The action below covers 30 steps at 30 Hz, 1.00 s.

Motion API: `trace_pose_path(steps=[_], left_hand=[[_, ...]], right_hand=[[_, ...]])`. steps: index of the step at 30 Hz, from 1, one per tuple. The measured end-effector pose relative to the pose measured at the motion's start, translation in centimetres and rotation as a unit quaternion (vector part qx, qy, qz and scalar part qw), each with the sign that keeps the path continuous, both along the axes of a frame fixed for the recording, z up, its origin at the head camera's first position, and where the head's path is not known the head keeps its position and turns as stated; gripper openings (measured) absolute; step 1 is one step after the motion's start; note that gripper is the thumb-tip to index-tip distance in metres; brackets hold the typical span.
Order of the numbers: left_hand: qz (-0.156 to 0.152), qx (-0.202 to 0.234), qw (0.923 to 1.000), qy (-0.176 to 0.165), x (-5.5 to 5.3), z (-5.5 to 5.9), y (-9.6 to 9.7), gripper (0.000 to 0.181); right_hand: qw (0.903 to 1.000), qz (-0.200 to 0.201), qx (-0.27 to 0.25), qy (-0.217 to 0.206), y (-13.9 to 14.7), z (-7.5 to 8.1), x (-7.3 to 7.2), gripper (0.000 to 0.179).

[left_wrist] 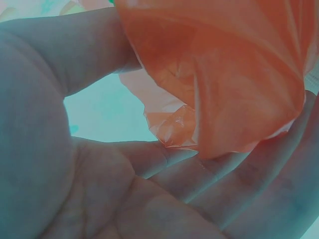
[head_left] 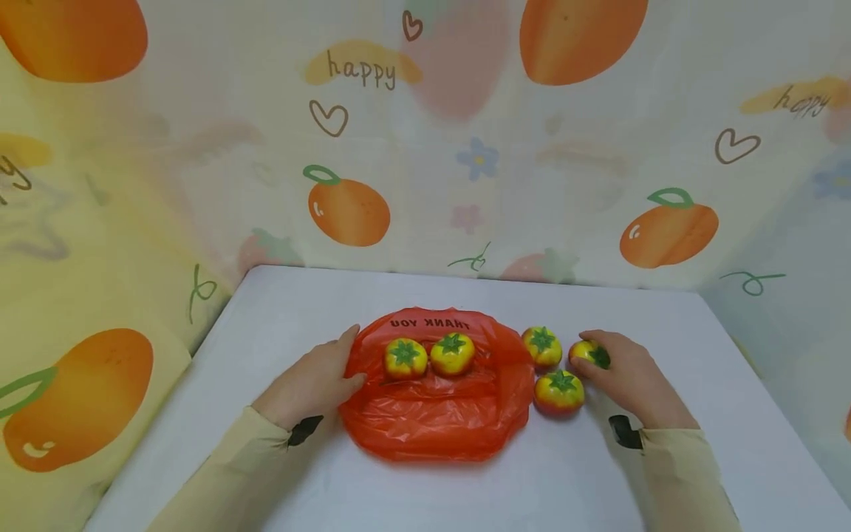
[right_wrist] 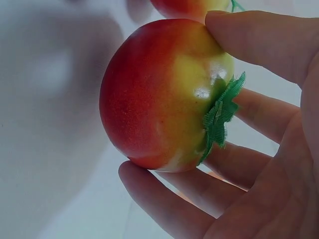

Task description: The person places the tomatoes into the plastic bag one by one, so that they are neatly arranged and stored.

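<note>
A red plastic bag (head_left: pixel 435 425) with "THANK YOU" printed on its far side, reversed in the head view, lies spread with its mouth open. Two yellow-red toy persimmons (head_left: pixel 405 358) with green leaf tops rest in it. My left hand (head_left: pixel 309 380) holds the bag's left edge; in the left wrist view the red film (left_wrist: pixel 224 89) passes between thumb and fingers. Right of the bag, my right hand (head_left: pixel 628 373) grips another toy persimmon (right_wrist: pixel 154 99) between thumb and fingertips. Whether this one touches the table cannot be told.
Two more toy persimmons (head_left: pixel 559 394) sit close against the bag's right side, between it and my right hand. Everything stands on a white table (head_left: pixel 399 495). A fruit-printed cloth (head_left: pixel 558 170) hangs behind the table and along its sides.
</note>
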<state>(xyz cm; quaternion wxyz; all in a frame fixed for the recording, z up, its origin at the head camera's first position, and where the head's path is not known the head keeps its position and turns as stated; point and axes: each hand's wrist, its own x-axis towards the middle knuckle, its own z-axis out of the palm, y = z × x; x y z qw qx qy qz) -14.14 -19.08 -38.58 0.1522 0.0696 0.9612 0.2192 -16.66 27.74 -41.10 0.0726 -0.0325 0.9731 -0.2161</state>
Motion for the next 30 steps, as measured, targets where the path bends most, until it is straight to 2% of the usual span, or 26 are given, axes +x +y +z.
trace_pose_path(steps=[7,13,22,27,30], left_hand=[[-0.001,-0.005,1.0,0.001,-0.1,-0.4,0.2,0.088],[-0.004,-0.008,0.9999,0.005,-0.2,-0.2,0.0,0.088],[-0.005,0.0,1.0,0.003,-0.2,0.4,-0.2,0.087],[-0.01,0.003,0.9999,0.004,-0.1,0.3,0.0,0.087],[-0.008,0.003,1.0,0.001,0.0,0.2,-0.1,0.087]], right_hand=[[0.9999,0.001,0.008,0.012,0.7,0.4,0.5,0.068],[0.9991,0.013,0.02,0.034,0.0,1.5,0.6,0.067],[0.994,0.047,0.002,0.098,-1.5,5.1,1.5,0.06],[0.989,0.068,-0.006,0.131,-2.8,7.2,1.7,0.055],[0.9879,0.077,-0.007,0.135,-4.0,8.3,1.7,0.053]])
